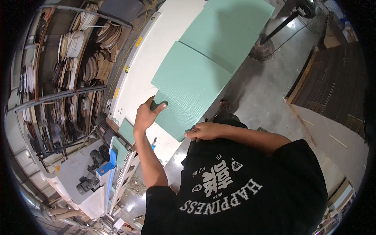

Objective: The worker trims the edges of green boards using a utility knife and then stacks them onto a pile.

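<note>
A pale green panel with a fine wavy grain (177, 117) lies at the near end of a long white table (137, 74). My left hand (147, 116) grips its left edge, thumb on top and fingers curled down over the side. At its near right corner, my right hand (204, 131) holds the edge, with some fingertips hidden. A wider green panel (192, 68) lies directly beyond, its left corner sticking out farther; whether the two overlap is hard to tell. More green panels (231, 23) continue toward the far end.
Shelves with rolls of edge banding (70, 45) stand at left. A machine with dark motors (98, 158) and another green piece (127, 131) adjoin the table's near left. A round-based stand (261, 49) is on the floor at right, near stacked dark boards (333, 82).
</note>
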